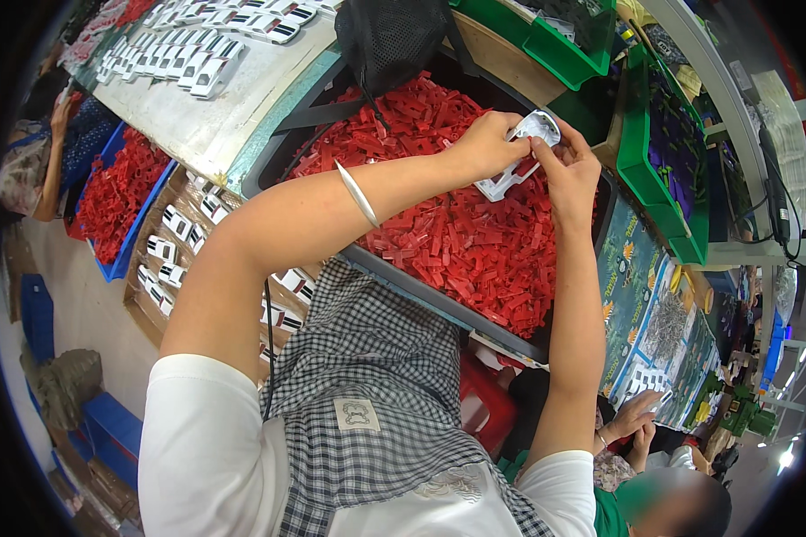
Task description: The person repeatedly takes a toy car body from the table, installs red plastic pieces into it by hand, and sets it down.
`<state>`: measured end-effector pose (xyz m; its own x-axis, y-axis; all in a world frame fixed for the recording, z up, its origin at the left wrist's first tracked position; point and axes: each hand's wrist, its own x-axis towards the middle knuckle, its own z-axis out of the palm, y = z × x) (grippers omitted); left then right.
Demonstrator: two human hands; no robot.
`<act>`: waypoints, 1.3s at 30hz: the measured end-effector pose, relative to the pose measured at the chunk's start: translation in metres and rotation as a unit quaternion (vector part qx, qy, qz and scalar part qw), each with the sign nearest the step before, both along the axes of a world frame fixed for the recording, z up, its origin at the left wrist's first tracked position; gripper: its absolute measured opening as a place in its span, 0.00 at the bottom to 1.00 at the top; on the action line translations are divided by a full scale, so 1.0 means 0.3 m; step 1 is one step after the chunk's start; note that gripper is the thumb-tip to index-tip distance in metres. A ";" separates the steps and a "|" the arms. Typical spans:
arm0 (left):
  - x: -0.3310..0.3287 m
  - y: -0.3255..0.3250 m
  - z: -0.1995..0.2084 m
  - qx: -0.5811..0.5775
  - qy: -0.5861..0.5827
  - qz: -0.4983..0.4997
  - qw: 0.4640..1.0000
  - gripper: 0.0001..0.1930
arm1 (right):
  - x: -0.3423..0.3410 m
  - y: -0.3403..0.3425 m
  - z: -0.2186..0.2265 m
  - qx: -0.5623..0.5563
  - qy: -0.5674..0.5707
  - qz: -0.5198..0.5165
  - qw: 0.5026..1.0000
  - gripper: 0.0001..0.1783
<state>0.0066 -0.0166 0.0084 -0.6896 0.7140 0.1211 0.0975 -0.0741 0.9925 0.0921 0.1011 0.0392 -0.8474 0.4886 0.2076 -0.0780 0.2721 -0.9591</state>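
Note:
My left hand grips a white plastic toy car shell above a large dark bin heaped with small red plastic pieces. The shell's hollow inside partly faces me. At its right side, my right hand closes its thumb and fingers on the shell's edge. A bit of red shows by the right thumb, too small to tell whether it is a separate piece. Fingers cover much of the shell's middle.
Rows of white toy cars stand on the table at the far left. Below it, a cardboard box holds more, beside a blue crate of red pieces. A black mesh bag sits at the bin's far edge. Green trays flank the right.

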 end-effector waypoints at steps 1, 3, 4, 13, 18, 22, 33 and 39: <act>-0.005 -0.002 -0.007 -0.002 0.000 0.000 1.000 0.10 | -0.001 -0.002 0.001 -0.006 -0.017 0.003 1.000 0.23; -0.004 0.000 -0.009 0.000 0.029 0.000 1.000 0.09 | 0.003 0.008 -0.002 -0.007 -0.016 0.001 1.000 0.23; -0.004 0.002 -0.009 0.000 0.029 -0.001 1.000 0.09 | 0.003 0.012 -0.003 -0.008 -0.015 0.000 1.000 0.24; 0.011 0.003 0.003 0.006 0.004 0.017 1.000 0.12 | 0.007 -0.003 0.001 -0.030 0.013 0.006 0.999 0.22; 0.017 0.009 -0.010 0.007 0.012 0.030 0.999 0.12 | 0.008 -0.001 -0.010 -0.035 0.024 0.014 0.999 0.22; 0.015 0.011 -0.021 0.006 0.043 0.030 0.999 0.13 | 0.004 0.022 -0.022 -0.013 -0.001 0.017 1.000 0.22; -0.014 0.009 0.042 0.065 0.087 0.083 0.991 0.10 | -0.040 0.008 -0.021 0.050 0.069 -0.005 0.996 0.19; -0.166 -0.081 0.161 0.311 -0.196 0.152 0.917 0.05 | -0.012 0.032 -0.086 0.259 -0.029 0.000 0.965 0.14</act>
<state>-0.0433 -0.0410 0.0569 -0.9233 0.3577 0.1396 -0.1476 -0.6663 0.7309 0.0885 0.1107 0.0135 -0.8649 0.3325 0.3760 -0.0278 0.7162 -0.6974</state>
